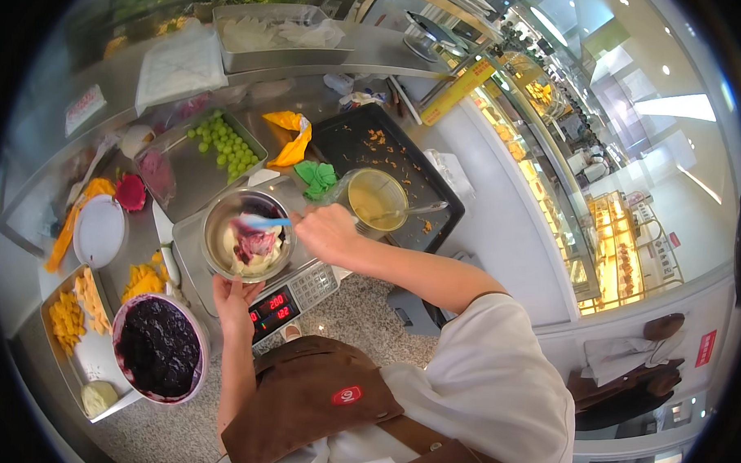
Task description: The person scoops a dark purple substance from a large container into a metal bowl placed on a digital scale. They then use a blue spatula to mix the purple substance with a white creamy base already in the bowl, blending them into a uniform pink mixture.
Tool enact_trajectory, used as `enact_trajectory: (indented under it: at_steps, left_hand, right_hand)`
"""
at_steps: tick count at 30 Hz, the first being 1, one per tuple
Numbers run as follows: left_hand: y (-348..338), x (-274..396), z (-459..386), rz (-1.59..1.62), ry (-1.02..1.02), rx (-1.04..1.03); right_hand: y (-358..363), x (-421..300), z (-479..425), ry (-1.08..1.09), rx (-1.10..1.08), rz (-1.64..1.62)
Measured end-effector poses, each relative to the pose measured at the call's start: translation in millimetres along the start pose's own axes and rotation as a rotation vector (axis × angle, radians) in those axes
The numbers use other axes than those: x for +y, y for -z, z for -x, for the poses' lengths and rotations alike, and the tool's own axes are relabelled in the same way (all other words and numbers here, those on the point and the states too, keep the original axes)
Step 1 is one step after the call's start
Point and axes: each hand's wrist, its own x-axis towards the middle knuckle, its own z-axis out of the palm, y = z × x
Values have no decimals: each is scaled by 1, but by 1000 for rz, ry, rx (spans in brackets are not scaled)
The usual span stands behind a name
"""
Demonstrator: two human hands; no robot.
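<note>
A steel mixing bowl [211, 244] sits on the platform of a digital scale [310, 287]. Inside it are a pale cream mixture [244, 261] and dark purple jam, partly streaked together. My right hand [327, 233] is closed around the handle of a blue spatula [260, 222], whose head is in the bowl. My left hand [236, 297] holds the bowl's near rim, fingers against its side. A tub of dark berry jam [158, 349] stands at the lower left. To the right of the bowl is a container of yellowish liquid [376, 201] with a spoon in it.
Behind the bowl lie a tray of green grapes [226, 144] and a black baking tray [361, 139] with crumbs. A knife [165, 230], a white oval lid [99, 231] and a tray of diced fruit [91, 344] are at the left. Two people are at the far right.
</note>
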Motion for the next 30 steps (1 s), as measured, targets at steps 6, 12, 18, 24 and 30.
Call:
enact_trajectory:
  at_steps: [6, 12, 18, 24, 30]
  left_hand:
    - [6, -1, -4, -2, -18, 15]
    - [-3, 6, 2, 3, 17, -34]
    - [9, -5, -2, 0, -25, -5]
    - [2, 6, 2, -18, 25, -11]
    - [4, -2, -1, 14, 19, -5]
  right_hand:
    - [30, -13, 37, 83, -96, -22]
    - [0, -22, -4, 39, -87, -152]
    - [10, -4, 14, 94, -29, 1]
    - [21, -41, 12, 171, -61, -152]
    - [-3, 12, -8, 21, 16, -30]
